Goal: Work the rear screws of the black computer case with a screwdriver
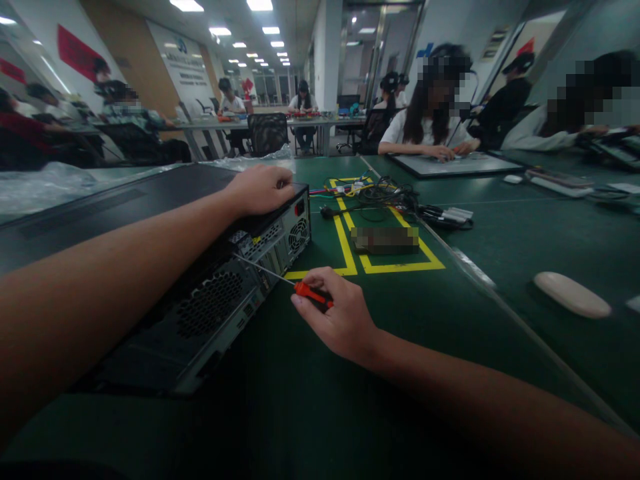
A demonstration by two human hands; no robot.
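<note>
A black desktop computer case (pixel 170 193) lies on its side on the green table, its rear panel turned toward my right hand. My left hand (pixel 263 187) rests on top near the rear corner, fingers curled against the case. Between the thumb and fingers of my right hand (pixel 343 317) is a screwdriver (pixel 313 293) with a red and black handle. Its thin shaft reaches left to the upper edge of the rear panel. Whether the tip sits in a screw is too small to tell. A fan grille (pixel 299 235) and a honeycomb vent (pixel 213 303) show on that panel.
Tangled cables (pixel 387 197) lie behind yellow tape markings (pixel 405 268), with a blurred-out dark object (pixel 385 241) inside them. A pale rounded object (pixel 573 294) is at right. Plastic wrap (pixel 45 183) lies behind the case. A person (pixel 425 133) works across the table.
</note>
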